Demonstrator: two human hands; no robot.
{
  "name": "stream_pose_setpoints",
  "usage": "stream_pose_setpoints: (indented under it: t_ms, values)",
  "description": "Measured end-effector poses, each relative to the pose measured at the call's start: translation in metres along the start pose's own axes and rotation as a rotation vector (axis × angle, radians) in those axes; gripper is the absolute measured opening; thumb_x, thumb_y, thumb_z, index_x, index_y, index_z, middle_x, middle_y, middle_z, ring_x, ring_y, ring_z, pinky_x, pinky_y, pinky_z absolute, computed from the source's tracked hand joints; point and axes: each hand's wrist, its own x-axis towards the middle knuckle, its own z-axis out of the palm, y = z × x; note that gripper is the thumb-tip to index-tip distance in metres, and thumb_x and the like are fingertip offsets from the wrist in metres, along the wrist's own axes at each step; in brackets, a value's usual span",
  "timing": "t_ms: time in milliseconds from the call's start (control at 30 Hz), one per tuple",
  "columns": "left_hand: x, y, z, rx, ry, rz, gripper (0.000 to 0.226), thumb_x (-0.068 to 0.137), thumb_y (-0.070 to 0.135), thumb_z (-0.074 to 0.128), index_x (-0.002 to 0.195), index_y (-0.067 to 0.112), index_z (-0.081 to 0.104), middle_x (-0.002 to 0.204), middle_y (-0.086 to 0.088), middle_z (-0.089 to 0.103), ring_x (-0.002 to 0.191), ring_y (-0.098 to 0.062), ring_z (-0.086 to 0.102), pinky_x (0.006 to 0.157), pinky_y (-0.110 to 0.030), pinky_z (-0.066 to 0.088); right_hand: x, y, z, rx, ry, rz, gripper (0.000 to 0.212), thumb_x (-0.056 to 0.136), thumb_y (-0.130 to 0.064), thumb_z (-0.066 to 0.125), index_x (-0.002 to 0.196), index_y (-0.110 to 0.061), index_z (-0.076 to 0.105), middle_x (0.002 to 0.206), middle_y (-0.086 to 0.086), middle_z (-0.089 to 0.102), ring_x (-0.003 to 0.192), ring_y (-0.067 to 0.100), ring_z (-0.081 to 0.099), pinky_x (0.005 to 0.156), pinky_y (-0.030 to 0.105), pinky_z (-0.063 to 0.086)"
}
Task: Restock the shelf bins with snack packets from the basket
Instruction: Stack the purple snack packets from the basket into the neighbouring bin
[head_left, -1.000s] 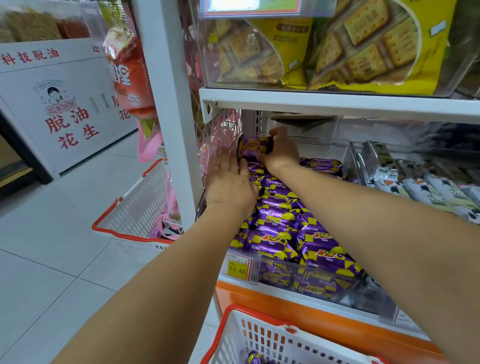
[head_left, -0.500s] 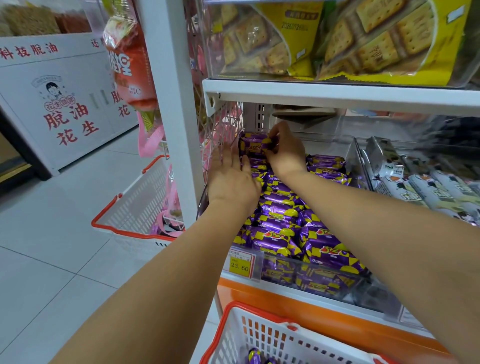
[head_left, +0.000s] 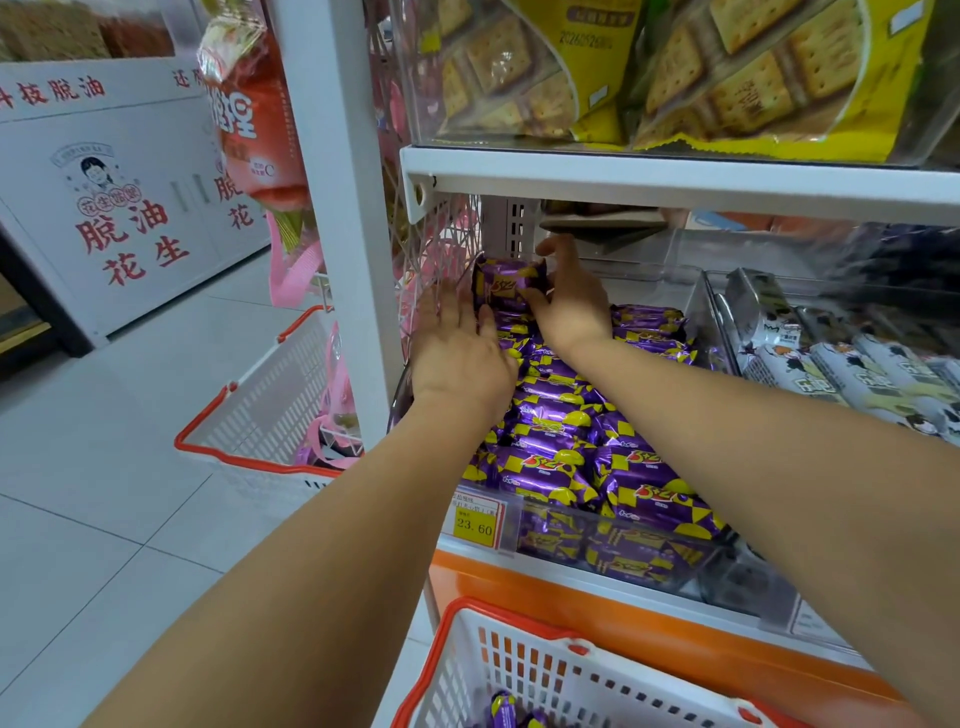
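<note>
A clear shelf bin (head_left: 613, 525) holds several purple-and-yellow snack packets (head_left: 550, 431) in rows. At the bin's back left corner my right hand (head_left: 569, 306) holds one purple packet (head_left: 506, 280) upright, thumb and fingers curled round its right end. My left hand (head_left: 460, 353) lies flat with straight fingers on the packets just in front of it, fingertips near the held packet. Below, a white basket with a red rim (head_left: 519, 670) holds a few more purple packets (head_left: 501, 709).
A second white and red basket (head_left: 265, 410) stands on the tiled floor at the left. A white shelf post (head_left: 337, 208) rises beside the bin. Black-and-white packets (head_left: 841, 358) fill the neighbouring bin on the right. Yellow cracker bags (head_left: 727, 78) sit on the shelf above.
Both hands stay at the bin's back left corner. The right hand has turned the held packet more upright, and the view has tilted slightly down.
</note>
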Motion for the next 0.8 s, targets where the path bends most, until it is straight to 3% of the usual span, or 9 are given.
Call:
stream_pose_setpoints:
  t_ms: [167,367,533,600,700,800]
  values:
    - [0.000,0.000,-0.001,0.002,-0.001,-0.001,0.062,0.101,0.043,0.016,0.154,0.011,0.014,0.161,-0.018,0.008,0.149,-0.035,-0.003,0.120,-0.050,0.000,0.003,0.000,0.004,-0.026,-0.019,0.049,0.044,0.092,-0.018,0.063,0.129,-0.017,0.041,0.114,0.009,0.063,0.100,0.032,0.062,0.076,0.038,0.048]
    - [-0.002,-0.001,-0.005,-0.023,-0.021,0.014,0.062,0.101,0.043,0.018,0.154,0.010,0.015,0.161,-0.017,0.008,0.149,-0.034,-0.002,0.120,-0.049,0.000,0.003,-0.002,0.002,0.040,-0.016,0.095,0.053,0.087,-0.017,0.069,0.130,-0.016,0.038,0.114,0.008,0.064,0.098,0.029,0.063,0.075,0.034,0.046]
    - [-0.016,-0.002,-0.021,-0.293,0.029,0.005,0.051,0.101,0.035,0.031,0.142,0.005,0.038,0.159,-0.014,0.017,0.149,-0.028,0.003,0.120,-0.045,0.013,-0.007,-0.005,-0.019,0.060,-0.023,0.085,0.051,0.087,-0.018,0.065,0.132,-0.014,0.041,0.111,0.011,0.063,0.096,0.032,0.063,0.085,0.044,0.050]
    - [-0.031,-0.001,-0.031,-0.361,0.045,0.002,0.046,0.101,0.032,0.035,0.137,0.005,0.043,0.157,-0.014,0.021,0.148,-0.028,0.009,0.114,-0.044,0.026,-0.017,-0.011,-0.032,0.086,-0.008,0.063,0.045,0.086,-0.015,0.063,0.127,-0.011,0.046,0.109,0.014,0.064,0.095,0.034,0.062,0.084,0.044,0.051]
    - [-0.062,-0.002,-0.048,-0.347,0.115,0.064,0.041,0.098,0.026,0.039,0.131,0.003,0.048,0.146,-0.016,0.038,0.140,-0.031,0.026,0.108,-0.042,0.033,-0.043,-0.023,-0.057,0.126,0.030,0.013,0.029,0.084,-0.010,0.060,0.112,-0.006,0.056,0.097,0.015,0.067,0.088,0.036,0.064,0.077,0.045,0.052]
    - [-0.108,0.000,-0.058,-0.395,0.256,0.108,0.037,0.091,0.024,0.036,0.111,0.003,0.059,0.113,-0.017,0.058,0.110,-0.037,0.049,0.083,-0.046,0.044,-0.093,-0.036,-0.084,0.280,0.073,-0.036,0.016,0.086,-0.006,0.054,0.099,-0.011,0.062,0.072,-0.004,0.062,0.066,0.018,0.060,0.069,0.041,0.053]
